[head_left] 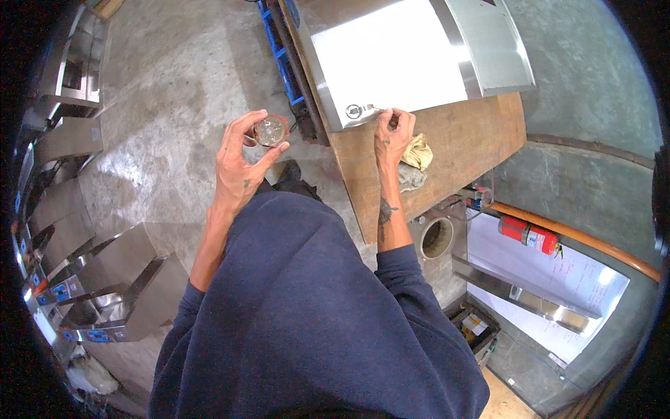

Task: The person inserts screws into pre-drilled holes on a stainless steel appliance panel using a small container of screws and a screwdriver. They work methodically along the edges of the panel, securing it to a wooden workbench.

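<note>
My left hand [236,155] is closed around a small round tin [271,131], held out over the floor left of the table. A mottled grey-brown surface shows inside its rim. My right hand [393,133] is at the near edge of a shiny steel box-like piece [391,59], with its fingers curled and pinched. A thin pale thing seems to stick out from the fingertips, but its kind is too small to tell. Just left of those fingers, a dark ring [354,112] shows on the steel corner. A yellow cloth [419,151] and a grey rag [412,177] lie beside my right wrist.
The steel piece rests on a wooden table [474,133]. Blue racking [280,56] stands along its left side. Several steel cabinets [132,279] line the left. At right are a red fire extinguisher [527,233], an orange pipe [593,241] and a whiteboard [593,279].
</note>
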`<state>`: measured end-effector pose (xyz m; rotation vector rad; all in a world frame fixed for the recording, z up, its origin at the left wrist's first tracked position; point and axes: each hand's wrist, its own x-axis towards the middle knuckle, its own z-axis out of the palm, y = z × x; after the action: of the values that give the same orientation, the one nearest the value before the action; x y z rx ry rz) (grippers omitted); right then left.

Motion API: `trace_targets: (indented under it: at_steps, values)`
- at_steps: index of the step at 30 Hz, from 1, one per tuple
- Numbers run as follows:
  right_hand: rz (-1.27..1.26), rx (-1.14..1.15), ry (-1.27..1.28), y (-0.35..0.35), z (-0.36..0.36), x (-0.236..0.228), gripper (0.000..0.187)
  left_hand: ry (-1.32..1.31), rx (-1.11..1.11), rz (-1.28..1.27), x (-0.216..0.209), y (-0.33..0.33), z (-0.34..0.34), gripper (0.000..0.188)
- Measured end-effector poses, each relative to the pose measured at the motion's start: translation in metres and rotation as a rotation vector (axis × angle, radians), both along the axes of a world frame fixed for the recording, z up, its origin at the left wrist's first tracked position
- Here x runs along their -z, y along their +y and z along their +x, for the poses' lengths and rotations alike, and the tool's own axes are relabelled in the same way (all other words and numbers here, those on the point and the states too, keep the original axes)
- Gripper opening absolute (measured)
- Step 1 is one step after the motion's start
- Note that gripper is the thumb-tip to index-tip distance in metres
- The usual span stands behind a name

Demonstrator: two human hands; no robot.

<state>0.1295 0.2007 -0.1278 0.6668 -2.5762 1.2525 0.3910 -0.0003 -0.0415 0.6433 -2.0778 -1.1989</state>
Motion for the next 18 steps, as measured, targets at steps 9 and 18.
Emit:
trace_targets:
  at_steps: [9, 18]
  values:
    - [-0.055, -0.023, 0.007, -0.0065, -0.0027, -0.0022, 0.024, -0.003, -0.001, -0.013, 0.0043, -0.0021, -0.0044, 0.062]
    - [-0.037, -0.018, -0.003, -0.0043, -0.0035, -0.0019, 0.024, -0.027, -0.004, -0.026, 0.0019, 0.0001, -0.0061, 0.063]
